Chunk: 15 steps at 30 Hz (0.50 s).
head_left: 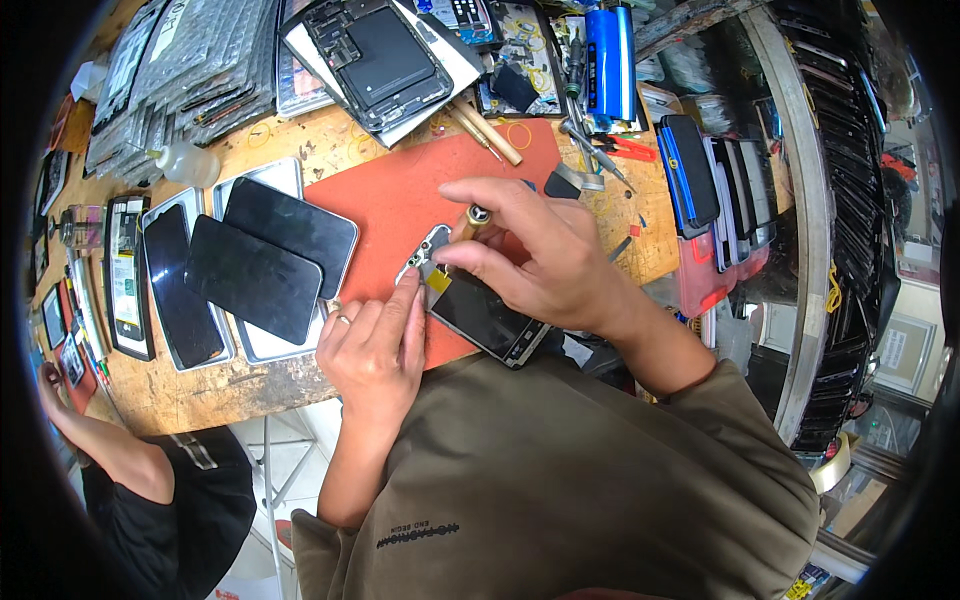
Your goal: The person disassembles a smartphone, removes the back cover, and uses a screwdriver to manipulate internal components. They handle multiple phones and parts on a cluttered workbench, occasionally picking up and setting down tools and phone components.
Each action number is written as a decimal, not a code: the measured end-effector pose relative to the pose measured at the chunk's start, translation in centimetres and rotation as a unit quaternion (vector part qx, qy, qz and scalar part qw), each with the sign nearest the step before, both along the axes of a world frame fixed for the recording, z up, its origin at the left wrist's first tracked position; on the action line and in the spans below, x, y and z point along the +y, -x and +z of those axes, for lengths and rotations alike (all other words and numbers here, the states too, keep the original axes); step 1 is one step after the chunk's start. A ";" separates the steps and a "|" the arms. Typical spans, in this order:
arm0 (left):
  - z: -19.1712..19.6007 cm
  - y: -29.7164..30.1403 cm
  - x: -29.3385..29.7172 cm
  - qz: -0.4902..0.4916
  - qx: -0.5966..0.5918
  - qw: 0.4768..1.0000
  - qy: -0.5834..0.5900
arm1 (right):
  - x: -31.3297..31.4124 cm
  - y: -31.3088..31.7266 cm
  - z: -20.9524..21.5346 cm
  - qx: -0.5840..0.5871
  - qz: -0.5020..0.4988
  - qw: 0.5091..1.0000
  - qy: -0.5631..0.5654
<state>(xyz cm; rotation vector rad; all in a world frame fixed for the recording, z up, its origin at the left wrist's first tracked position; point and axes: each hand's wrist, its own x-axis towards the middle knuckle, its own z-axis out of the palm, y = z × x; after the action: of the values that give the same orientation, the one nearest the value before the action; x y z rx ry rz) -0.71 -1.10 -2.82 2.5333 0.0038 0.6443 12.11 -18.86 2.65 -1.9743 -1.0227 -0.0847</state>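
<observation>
Right hand [548, 245] clamped on a gold-coloured screwdriver [467, 228], a person works over an opened smartphone [487, 318] at frame centre; left hand [372, 348] touches it by fingertip, any grip unclear.

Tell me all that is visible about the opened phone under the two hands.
The opened phone lies slantwise on the orange mat, its light, metallic-looking end pointing away and leftward. A black panel covers much of the nearer part; a yellow patch sits between. The left grip touches the light end with a fingertip. The right grip, partly hiding the phone, holds a brass-coloured tool over it; contact is unclear.
</observation>
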 end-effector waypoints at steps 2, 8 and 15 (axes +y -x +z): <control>-0.1 0.1 0.0 -0.003 -0.001 1.000 0.016 | -0.3 0.2 0.1 0.073 0.000 0.997 -0.012; -0.2 0.3 0.2 -0.004 -0.008 0.999 0.048 | 0.2 1.4 0.1 0.197 -0.024 0.975 -0.104; -0.2 0.3 0.3 -0.005 -0.009 0.998 0.062 | 0.9 1.9 -0.4 0.156 -0.036 0.980 -0.120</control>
<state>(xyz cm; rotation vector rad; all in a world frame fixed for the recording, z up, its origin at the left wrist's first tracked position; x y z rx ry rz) -1.01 -0.81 -3.06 2.4070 0.0241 0.6420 10.26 -17.94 2.28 -1.7371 -0.7021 0.0577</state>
